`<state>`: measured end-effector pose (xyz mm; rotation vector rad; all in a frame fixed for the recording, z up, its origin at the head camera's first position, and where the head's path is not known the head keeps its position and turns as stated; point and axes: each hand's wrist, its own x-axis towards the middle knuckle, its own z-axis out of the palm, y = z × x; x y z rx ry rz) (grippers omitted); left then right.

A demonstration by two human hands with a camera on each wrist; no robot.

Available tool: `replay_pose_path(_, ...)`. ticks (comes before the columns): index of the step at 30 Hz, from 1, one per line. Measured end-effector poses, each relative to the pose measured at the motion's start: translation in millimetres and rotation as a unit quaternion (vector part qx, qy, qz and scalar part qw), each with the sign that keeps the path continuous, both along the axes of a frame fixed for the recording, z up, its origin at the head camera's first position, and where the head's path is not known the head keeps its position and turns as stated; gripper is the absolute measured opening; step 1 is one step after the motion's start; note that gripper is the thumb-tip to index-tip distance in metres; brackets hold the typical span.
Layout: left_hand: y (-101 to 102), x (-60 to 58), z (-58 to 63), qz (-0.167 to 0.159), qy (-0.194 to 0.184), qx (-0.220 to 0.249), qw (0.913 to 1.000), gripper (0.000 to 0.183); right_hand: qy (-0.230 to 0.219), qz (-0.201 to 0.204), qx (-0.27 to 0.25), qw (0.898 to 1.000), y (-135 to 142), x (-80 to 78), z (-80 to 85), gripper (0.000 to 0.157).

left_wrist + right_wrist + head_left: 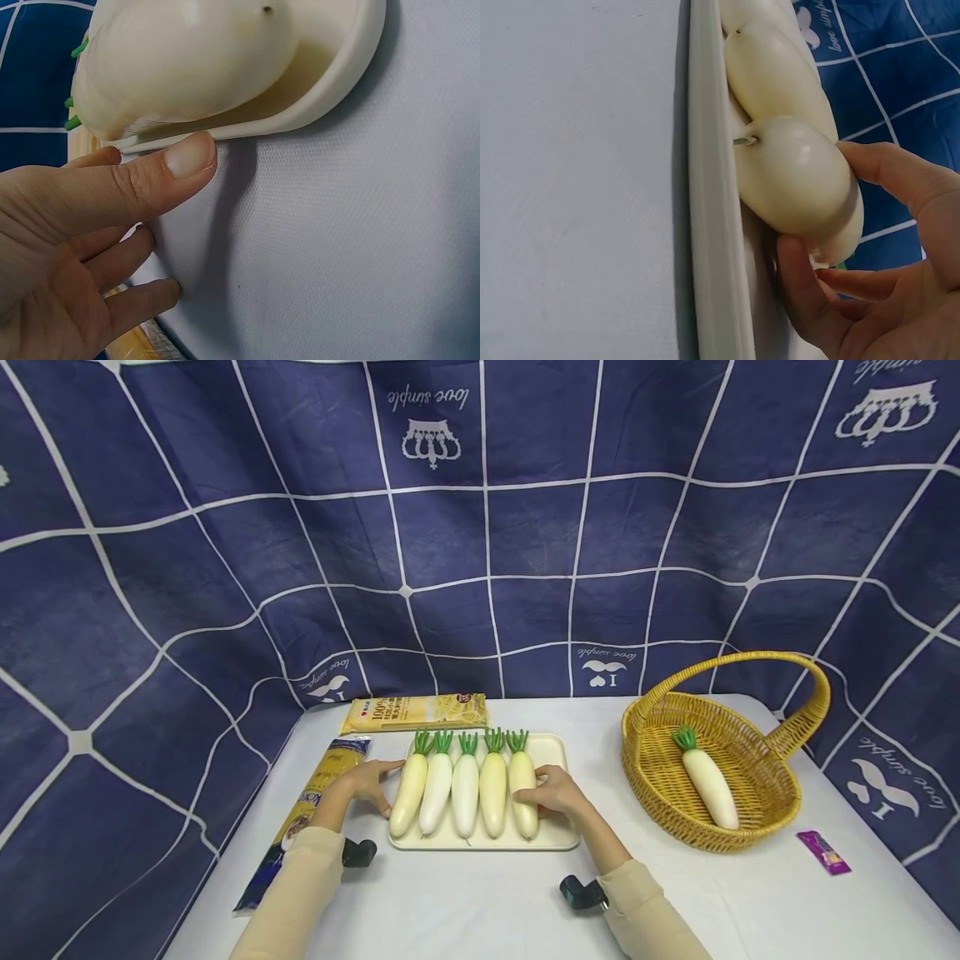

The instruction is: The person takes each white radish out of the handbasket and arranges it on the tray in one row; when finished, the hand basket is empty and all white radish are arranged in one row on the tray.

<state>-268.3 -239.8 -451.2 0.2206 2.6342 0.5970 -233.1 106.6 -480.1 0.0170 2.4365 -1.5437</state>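
Note:
Several white radishes with green tops lie side by side on a cream tray [557, 827]. My right hand [557, 792] holds the rightmost white radish [523, 818], thumb over its upper side and fingers along its outer side. In the right wrist view this radish [791, 169] rests against its neighbour [776, 75]. My left hand [366, 783] is at the tray's left edge, beside the leftmost radish [408, 793]. In the left wrist view, its thumb [169, 169] lies right at the tray rim [300, 116], with the other fingers spread and loosely bent.
A wicker basket [637, 777] with a tall handle stands at right, another white radish [711, 787] inside. Near it lies a small purple packet [823, 852]. A yellow noodle packet [412, 712] is behind the tray, a blue-and-gold packet [300, 810] beneath the left forearm's side.

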Motion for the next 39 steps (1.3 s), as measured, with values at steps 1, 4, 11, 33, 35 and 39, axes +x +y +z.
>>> replay_pose_path(1,0,0.3,0.0,0.000,0.000,0.001,1.0000,0.103,0.002,0.003,0.003,1.000,0,0.5,0.1,0.064)
replay_pose_path(4,0,0.4,-0.3,-0.002,0.002,0.000,1.0000,0.103,0.011,0.012,0.008,1.000,-1,1.8,1.6,0.060)
replay_pose_path(11,-1,2.3,0.6,-0.001,-0.002,0.004,1.0000,0.102,0.010,0.028,0.045,0.999,5,7.7,3.9,0.081)
replay_pose_path(33,-2,1.2,-0.8,-0.008,0.001,0.004,1.0000,0.102,0.079,0.049,0.010,0.996,66,28.6,50.5,0.070)
replay_pose_path(35,-2,1.3,-1.1,-0.009,0.002,0.003,1.0000,0.102,0.093,0.054,0.008,0.994,73,31.6,57.0,0.068)
replay_pose_path(39,-2,1.0,-1.4,-0.005,0.003,0.003,1.0000,0.102,0.114,0.055,0.006,0.992,90,38.4,68.4,0.065)
